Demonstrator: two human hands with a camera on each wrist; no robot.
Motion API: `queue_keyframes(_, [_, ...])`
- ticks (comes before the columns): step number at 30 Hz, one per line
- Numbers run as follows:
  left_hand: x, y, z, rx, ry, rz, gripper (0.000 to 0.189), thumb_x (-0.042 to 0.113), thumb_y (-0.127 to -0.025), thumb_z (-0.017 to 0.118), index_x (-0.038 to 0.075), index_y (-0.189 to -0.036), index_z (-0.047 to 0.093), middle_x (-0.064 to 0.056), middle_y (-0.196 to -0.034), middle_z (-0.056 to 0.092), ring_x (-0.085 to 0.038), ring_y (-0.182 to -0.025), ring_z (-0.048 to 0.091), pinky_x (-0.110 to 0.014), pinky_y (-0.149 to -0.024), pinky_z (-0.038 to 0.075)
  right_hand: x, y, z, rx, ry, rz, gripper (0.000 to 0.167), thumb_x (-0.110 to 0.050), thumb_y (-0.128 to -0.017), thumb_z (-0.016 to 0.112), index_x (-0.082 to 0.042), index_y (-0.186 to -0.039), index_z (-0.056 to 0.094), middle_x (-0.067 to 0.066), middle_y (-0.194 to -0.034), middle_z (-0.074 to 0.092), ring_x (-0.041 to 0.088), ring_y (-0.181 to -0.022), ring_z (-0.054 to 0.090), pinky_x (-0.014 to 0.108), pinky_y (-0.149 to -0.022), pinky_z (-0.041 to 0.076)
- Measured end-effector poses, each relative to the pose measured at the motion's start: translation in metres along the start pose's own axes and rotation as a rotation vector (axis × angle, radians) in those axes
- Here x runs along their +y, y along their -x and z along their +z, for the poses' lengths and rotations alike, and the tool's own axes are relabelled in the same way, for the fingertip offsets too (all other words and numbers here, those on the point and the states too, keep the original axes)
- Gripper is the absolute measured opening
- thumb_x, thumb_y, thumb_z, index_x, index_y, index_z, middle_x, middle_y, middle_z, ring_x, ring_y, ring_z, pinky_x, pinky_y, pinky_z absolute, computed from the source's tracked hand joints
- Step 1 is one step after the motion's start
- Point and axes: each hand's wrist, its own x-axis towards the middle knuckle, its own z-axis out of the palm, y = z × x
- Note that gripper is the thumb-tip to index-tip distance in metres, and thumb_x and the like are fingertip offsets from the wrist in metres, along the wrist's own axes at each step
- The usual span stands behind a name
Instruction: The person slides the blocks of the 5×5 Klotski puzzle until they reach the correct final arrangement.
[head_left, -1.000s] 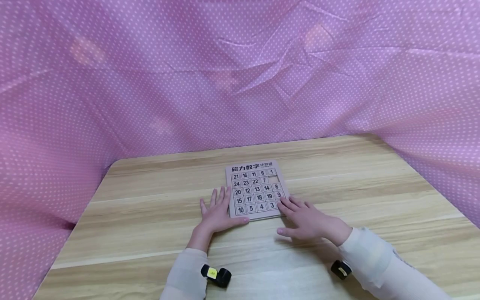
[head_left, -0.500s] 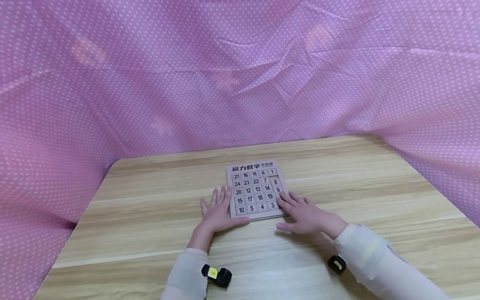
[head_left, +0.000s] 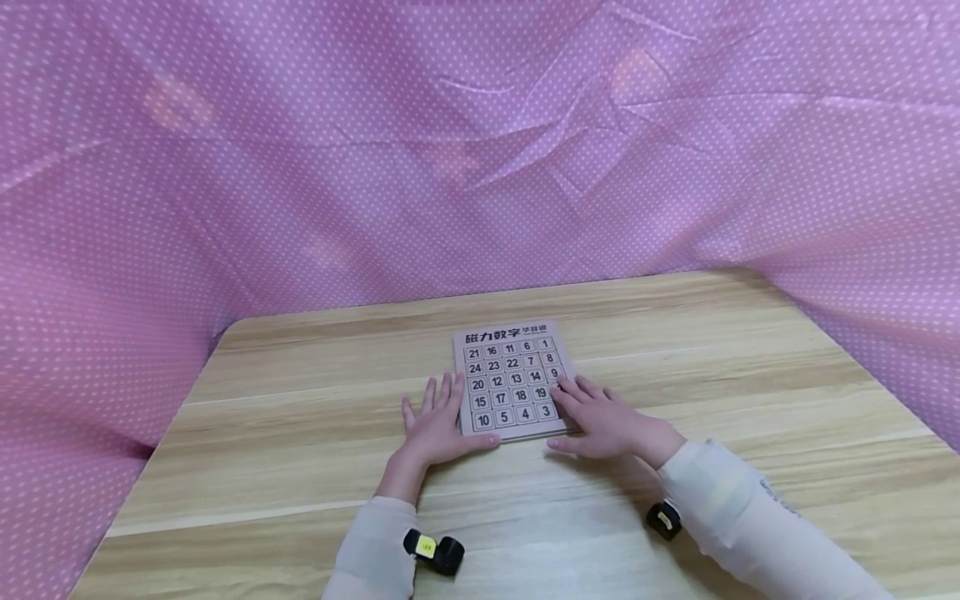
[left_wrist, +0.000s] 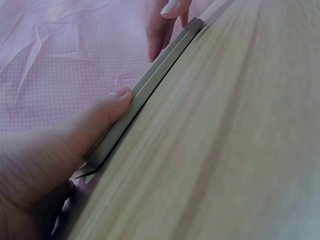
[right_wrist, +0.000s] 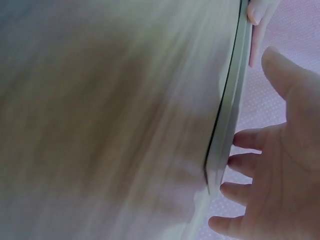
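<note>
A flat sliding number puzzle (head_left: 525, 432) lies on the wooden table, its numbered tiles set in rows under a printed Chinese heading. My left hand (head_left: 437, 431) is spread at the puzzle's lower left corner, fingers along the left side and thumb (left_wrist: 117, 102) on the near edge. On the right, my right hand (head_left: 606, 421) reaches over the lower right of the board with extended fingers, fingertips at the right-hand column just below the 9 tile (head_left: 554, 373). Above it, the 8 tile (head_left: 549, 358) sits close under the 1 tile (head_left: 544, 343). The lower end of that column is partly hidden by the fingers.
The wooden table (head_left: 247, 467) extends around the puzzle on all sides. Pink dotted cloth (head_left: 450, 167) hangs behind and beside the table. Each wrist wears a small black camera, one on the left (head_left: 435, 550) and one on the right (head_left: 663, 521).
My right hand has slid up the right column and the 8 and 9 tiles have moved away from me, filling the gap under the 1. My left hand stays in place.
</note>
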Motion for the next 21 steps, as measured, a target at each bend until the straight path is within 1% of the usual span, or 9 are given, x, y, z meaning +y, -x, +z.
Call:
queue_keyframes(3, [-0.001, 0.000, 0.000, 0.000, -0.001, 0.000, 0.117, 0.080, -0.052, 0.048, 0.016, -0.140, 0.006, -0.009, -0.142, 0.005, -0.028, -0.128, -0.004, -0.055, -0.093, -0.013, -0.006, -0.002, 0.000, -0.005, 0.035, 0.000, 0.081, -0.059, -0.080, 0.043, -0.003, -0.136, 0.025, 0.016, -0.140, 0.016, 0.038, -0.125, 0.010, 0.060, -0.092, 0.014])
queue_keyframes(9, [-0.001, -0.001, 0.000, 0.001, 0.000, 0.006, 0.116, 0.079, -0.053, 0.049, 0.015, -0.140, 0.007, -0.009, -0.142, 0.006, -0.028, -0.128, -0.003, -0.055, -0.093, -0.013, -0.030, -0.010, 0.002, -0.010, 0.110, -0.080, 0.076, -0.058, -0.082, 0.040, -0.009, -0.137, 0.024, 0.013, -0.140, 0.016, 0.037, -0.125, 0.011, 0.059, -0.093, 0.012])
queue_keyframes(12, [-0.001, -0.001, 0.000, 0.000, -0.006, 0.006, 0.115, 0.079, -0.054, 0.049, 0.014, -0.140, 0.008, -0.009, -0.142, 0.006, -0.029, -0.128, -0.003, -0.055, -0.093, -0.013, -0.044, -0.016, 0.005, -0.025, 0.138, -0.115, 0.074, -0.059, -0.082, 0.036, -0.011, -0.137, 0.023, 0.011, -0.141, 0.015, 0.035, -0.126, 0.010, 0.058, -0.094, 0.011])
queue_keyframes(17, [0.000, 0.000, -0.002, -0.004, -0.016, 0.010, 0.115, 0.079, -0.054, 0.048, 0.013, -0.140, 0.008, -0.010, -0.142, 0.006, -0.029, -0.128, -0.002, -0.055, -0.093, -0.013, -0.062, -0.023, 0.008, -0.066, 0.132, -0.160, 0.072, -0.060, -0.083, 0.031, -0.014, -0.137, 0.024, 0.009, -0.141, 0.014, 0.034, -0.126, 0.009, 0.057, -0.095, 0.010])
queue_keyframes(21, [-0.001, 0.000, -0.002, -0.002, -0.015, 0.020, 0.115, 0.079, -0.054, 0.048, 0.012, -0.139, 0.010, -0.011, -0.142, 0.007, -0.031, -0.127, -0.002, -0.056, -0.092, -0.012, -0.068, -0.026, 0.009, -0.081, 0.132, -0.169, 0.071, -0.061, -0.083, 0.030, -0.016, -0.137, 0.025, 0.008, -0.142, 0.014, 0.033, -0.126, 0.009, 0.057, -0.095, 0.011])
